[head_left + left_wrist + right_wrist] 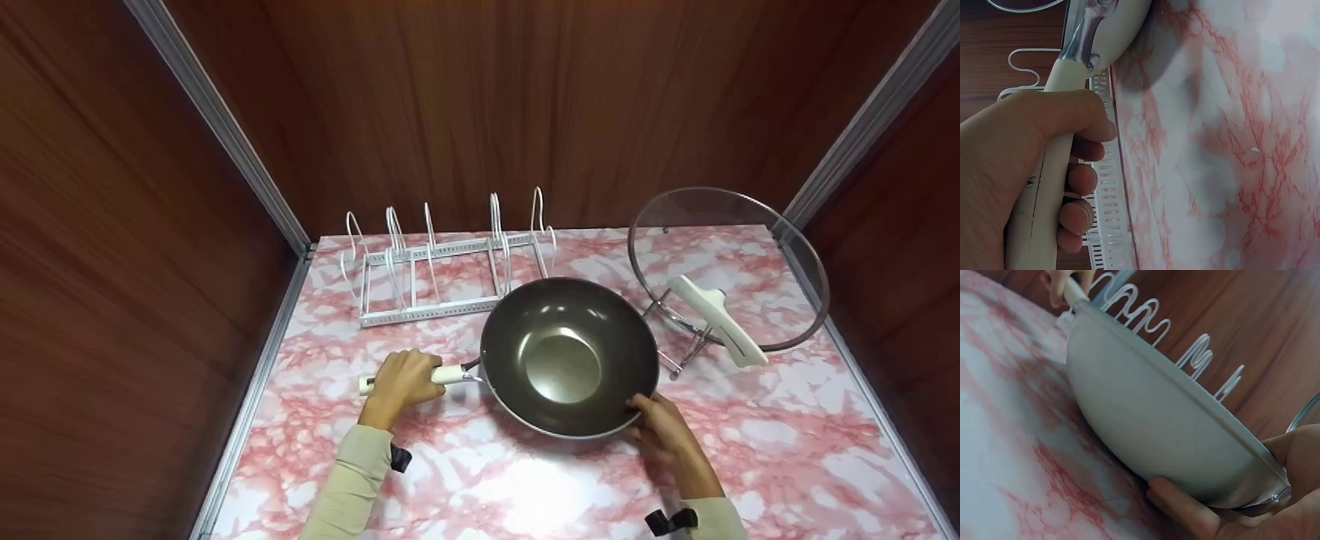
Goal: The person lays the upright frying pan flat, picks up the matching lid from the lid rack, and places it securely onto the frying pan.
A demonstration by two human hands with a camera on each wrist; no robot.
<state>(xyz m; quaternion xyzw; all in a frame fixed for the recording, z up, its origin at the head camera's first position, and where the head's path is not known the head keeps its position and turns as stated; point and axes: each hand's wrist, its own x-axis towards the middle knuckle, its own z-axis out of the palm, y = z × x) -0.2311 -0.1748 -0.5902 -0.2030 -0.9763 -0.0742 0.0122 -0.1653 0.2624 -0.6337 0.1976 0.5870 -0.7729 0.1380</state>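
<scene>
In sleeves (349, 472) nearest the camera, grips the handle (451, 373) of the pan (562, 364) with the left hand (405, 377) and pinches the rim (559, 436) with the right hand (661, 426). Holds it between both, lengthwise from left to right, with the bowl (1140, 419) nearer the right, this side of the rack (433, 311).

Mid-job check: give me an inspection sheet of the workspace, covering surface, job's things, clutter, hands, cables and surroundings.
Surface: pink-and-white marbled tabletop, bright glare near the front.
Job's things: dark-lined wok with a cream handle; whether its base touches the tabletop is unclear.
Clutter (items not in hand): white wire rack behind the wok, toward the left; glass lid at right, apparently propped on a metal stand.
Hands: left hand grips the handle; right hand holds the rim.
Cables: nothing seen.
Surroundings: dark wood-grain panels, grey corner strips.
</scene>
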